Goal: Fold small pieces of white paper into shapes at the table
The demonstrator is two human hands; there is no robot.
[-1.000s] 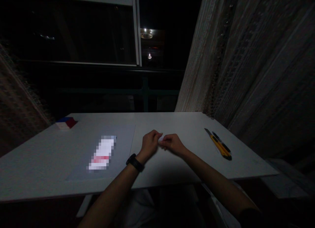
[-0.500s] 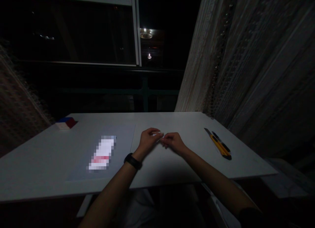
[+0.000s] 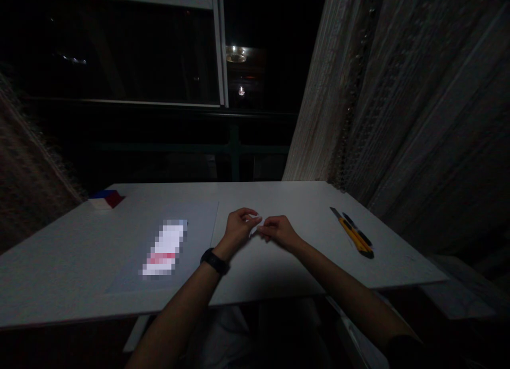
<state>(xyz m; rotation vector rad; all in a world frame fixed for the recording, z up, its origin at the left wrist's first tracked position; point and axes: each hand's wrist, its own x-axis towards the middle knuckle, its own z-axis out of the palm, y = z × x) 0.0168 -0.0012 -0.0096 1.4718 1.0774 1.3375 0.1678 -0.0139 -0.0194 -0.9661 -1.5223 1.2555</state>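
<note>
Both my hands meet over the middle of the white table [image 3: 263, 278]. My left hand [image 3: 239, 225], with a black band [image 3: 215, 261] on its wrist, has its fingers curled and the thumb pointing right. Close beside it, my right hand [image 3: 279, 231] has thumb and forefinger pinched together, aimed at the left fingertips. Something small and pale seems to lie between the fingers, but it is too dim and too small to name.
To the left, a lit phone with a blurred screen [image 3: 165, 249] lies on a pale sheet [image 3: 127, 278]. A blue, red and white cube [image 3: 105, 200] sits at the far left. On the right are a yellow utility knife [image 3: 354, 236] and a black pen [image 3: 358, 231]. Curtains [image 3: 319, 119] hang behind.
The fingertips of both hands have shifted slightly; the left fingers look a little more apart from the thumb. The things on the table have stayed in place.
</note>
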